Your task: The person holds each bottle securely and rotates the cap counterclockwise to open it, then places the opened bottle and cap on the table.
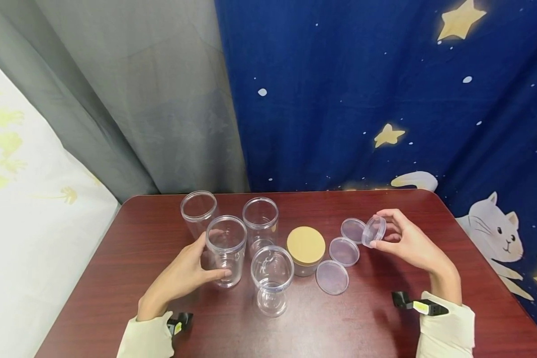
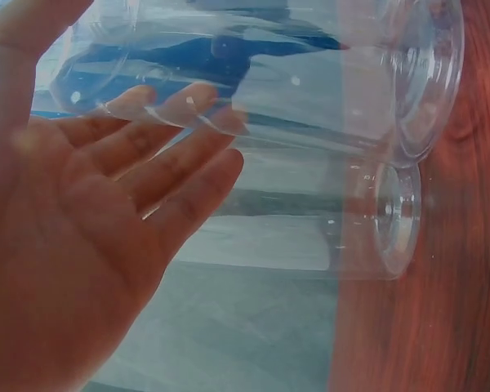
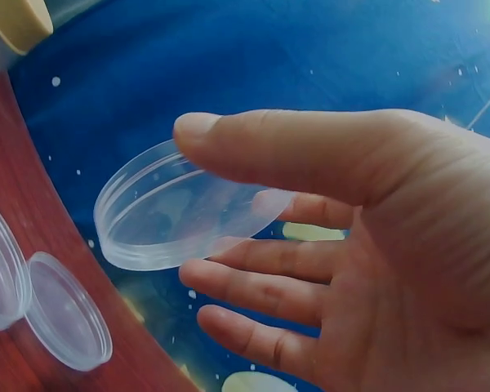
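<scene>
My left hand is around a tall clear plastic jar on the table's left half, thumb at its near side and fingers behind it. Through the jar wall in the left wrist view, fingertips show along its side. With thumb and fingers, my right hand pinches a round clear plastic lid by its rim, tilted on edge above the table. Beneath and left of it lie three more clear lids: one at the back, a middle lid and a near lid.
Two more clear jars stand behind, one at left and one in the middle. A clear footed jar stands in front. A low jar with a yellow lid sits beside the lids. Curtains hang behind the red-brown table.
</scene>
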Demonstrator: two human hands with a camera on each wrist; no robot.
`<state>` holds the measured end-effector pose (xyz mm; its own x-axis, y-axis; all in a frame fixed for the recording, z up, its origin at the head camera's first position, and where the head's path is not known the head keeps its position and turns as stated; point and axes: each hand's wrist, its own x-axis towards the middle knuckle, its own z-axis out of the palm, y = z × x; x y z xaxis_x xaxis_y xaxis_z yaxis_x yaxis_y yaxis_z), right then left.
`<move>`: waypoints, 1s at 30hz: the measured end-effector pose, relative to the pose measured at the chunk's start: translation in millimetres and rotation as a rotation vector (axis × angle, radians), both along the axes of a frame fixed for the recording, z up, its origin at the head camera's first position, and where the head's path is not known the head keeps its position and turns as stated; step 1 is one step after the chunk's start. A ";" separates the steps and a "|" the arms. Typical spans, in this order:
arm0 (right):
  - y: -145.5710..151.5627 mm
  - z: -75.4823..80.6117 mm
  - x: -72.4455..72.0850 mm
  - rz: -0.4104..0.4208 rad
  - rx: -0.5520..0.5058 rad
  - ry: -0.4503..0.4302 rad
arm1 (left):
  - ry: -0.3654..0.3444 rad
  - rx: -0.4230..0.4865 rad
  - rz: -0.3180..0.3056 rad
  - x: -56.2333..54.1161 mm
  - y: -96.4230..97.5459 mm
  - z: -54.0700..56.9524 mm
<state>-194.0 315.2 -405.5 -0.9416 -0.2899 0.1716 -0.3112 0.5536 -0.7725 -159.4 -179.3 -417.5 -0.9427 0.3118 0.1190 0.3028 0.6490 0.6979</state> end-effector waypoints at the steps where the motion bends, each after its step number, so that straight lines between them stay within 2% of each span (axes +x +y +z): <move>1: 2.2 -1.8 -0.5 0.012 -0.010 -0.002 | -0.002 -0.004 0.001 -0.3 0.0 -0.3; 6: 12.3 -11.5 -2.3 0.065 -0.076 -0.029 | -0.023 0.000 0.006 -0.9 0.2 -2.9; 13: 24.3 -26.3 -5.1 0.125 -0.151 -0.105 | -0.009 -0.020 0.013 -1.8 -2.2 -6.8; 20: 32.0 -32.9 -6.5 0.101 -0.110 -0.174 | 0.006 -0.020 -0.008 -2.5 -5.4 -7.6; 30: 37.7 -44.4 -10.2 0.084 -0.107 -0.206 | -0.018 -0.065 -0.008 2.4 -9.9 -4.7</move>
